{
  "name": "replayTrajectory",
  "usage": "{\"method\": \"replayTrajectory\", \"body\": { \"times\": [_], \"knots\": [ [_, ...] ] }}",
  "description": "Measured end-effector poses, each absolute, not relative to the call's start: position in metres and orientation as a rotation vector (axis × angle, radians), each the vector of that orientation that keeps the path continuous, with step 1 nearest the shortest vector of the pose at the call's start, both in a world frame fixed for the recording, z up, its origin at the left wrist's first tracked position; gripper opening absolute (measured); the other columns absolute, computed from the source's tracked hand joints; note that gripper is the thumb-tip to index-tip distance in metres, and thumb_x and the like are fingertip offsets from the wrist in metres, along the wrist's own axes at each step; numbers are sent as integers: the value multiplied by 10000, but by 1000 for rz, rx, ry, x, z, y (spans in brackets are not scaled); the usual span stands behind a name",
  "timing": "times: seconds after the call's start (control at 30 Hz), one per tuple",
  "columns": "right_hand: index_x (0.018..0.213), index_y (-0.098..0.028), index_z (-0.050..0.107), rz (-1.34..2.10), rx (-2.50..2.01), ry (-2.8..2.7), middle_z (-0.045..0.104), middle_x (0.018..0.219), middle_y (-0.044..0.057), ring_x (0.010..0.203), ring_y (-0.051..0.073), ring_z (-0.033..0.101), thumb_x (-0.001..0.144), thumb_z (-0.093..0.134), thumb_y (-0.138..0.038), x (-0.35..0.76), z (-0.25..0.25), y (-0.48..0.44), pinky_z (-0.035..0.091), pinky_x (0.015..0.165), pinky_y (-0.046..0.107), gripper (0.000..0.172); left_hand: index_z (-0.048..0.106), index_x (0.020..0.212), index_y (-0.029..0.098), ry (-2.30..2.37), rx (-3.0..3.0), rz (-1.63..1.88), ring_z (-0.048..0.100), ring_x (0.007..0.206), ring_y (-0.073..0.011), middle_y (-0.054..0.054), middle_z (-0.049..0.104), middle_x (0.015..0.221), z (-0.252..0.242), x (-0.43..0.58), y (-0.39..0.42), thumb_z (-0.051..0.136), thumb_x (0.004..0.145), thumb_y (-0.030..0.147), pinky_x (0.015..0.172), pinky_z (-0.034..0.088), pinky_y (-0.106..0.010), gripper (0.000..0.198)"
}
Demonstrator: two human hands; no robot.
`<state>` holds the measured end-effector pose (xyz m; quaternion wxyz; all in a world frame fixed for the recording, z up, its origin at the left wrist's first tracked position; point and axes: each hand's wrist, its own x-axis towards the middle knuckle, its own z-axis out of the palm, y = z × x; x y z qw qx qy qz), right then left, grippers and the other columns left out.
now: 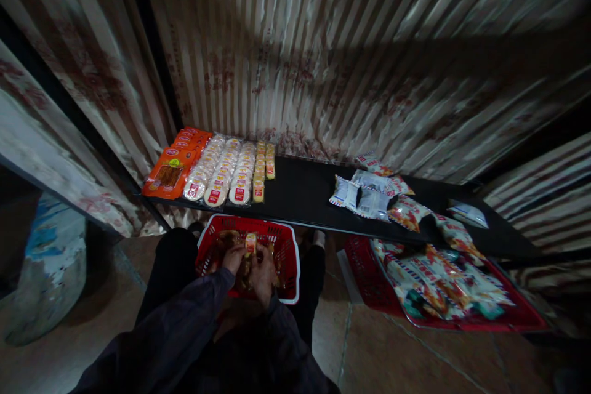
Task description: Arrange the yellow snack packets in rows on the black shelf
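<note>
Over the red basket (295, 258) between my knees, a small yellow snack packet (250, 242) with a red label is held up. My left hand (234, 258) is closed on its left side, and my right hand (263, 271) grips it from the right. More wrapped snacks lie in the basket below, too dark to make out well. Just beyond, on the black shelf (305, 188), stand two rows of similar yellow packets (258, 188). Left of them run rows of round white wrapped crackers (215, 192), then flat orange snack bags (172, 166).
Blue-and-white and red-and-white snack bags (372, 197) lie loosely on the shelf's right part. A second red basket (521, 320), full of bags, stands on the floor at right. Black posts (154, 43) and a striped curtain (295, 55) back the shelf.
</note>
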<state>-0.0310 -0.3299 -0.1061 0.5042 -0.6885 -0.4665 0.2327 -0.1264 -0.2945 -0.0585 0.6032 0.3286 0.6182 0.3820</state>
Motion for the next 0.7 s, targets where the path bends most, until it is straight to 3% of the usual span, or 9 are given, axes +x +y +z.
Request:
{"method": "replayTrajectory", "body": {
  "times": [0.37, 0.7],
  "knots": [
    [989, -189, 688, 419, -1644, -1098, 747, 1023, 134, 971, 273, 680, 851, 491, -348, -11, -55, -312, 516, 905, 411, 288, 686, 861, 196, 1285, 766, 1089, 671, 841, -179, -25, 709, 848, -16, -101, -285, 691, 626, 171, 809, 522, -304, 236],
    [1018, -174, 685, 346, -1632, -1131, 733, 1010, 126, 965, 263, 646, 871, 492, -339, 17, -32, -278, 488, 914, 406, 293, 733, 971, 179, 1294, 1008, 1114, 652, 972, -187, -67, 733, 1023, 3, -77, -251, 644, 712, 83, 942, 500, -321, 291]
  ]
}}
